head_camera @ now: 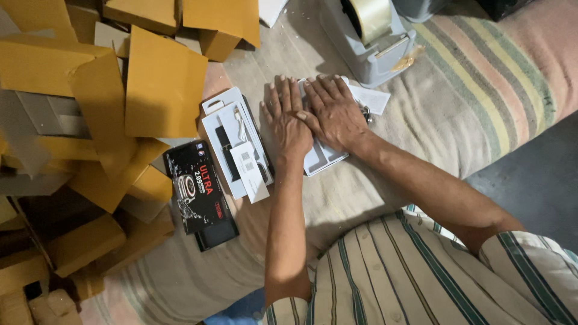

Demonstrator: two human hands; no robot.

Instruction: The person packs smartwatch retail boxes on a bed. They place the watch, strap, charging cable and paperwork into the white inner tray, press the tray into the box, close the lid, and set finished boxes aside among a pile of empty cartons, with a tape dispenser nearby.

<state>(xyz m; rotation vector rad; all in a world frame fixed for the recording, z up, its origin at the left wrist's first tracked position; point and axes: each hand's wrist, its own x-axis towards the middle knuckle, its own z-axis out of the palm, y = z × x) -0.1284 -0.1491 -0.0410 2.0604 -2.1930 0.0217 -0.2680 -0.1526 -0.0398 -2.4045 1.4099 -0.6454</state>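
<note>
My left hand [288, 117] and my right hand [333, 109] lie flat, side by side, fingers spread, pressing down on a white plastic tray [320, 157] on the striped cloth. The tray is mostly hidden under both palms. Just left of my left hand sits a second white tray [224, 123] holding a dark strap, a cable and a small white leaflet [248, 168]. A glossy black product box lid [195, 186] lies further left, with a black box base [218, 235] beneath it.
A heap of yellow-brown cardboard boxes [162, 84] fills the left side. A grey tape dispenser [370, 42] with a roll of clear tape stands beyond my hands. A white paper slip [372, 97] lies by my right hand. Dark floor [542, 174] shows at right.
</note>
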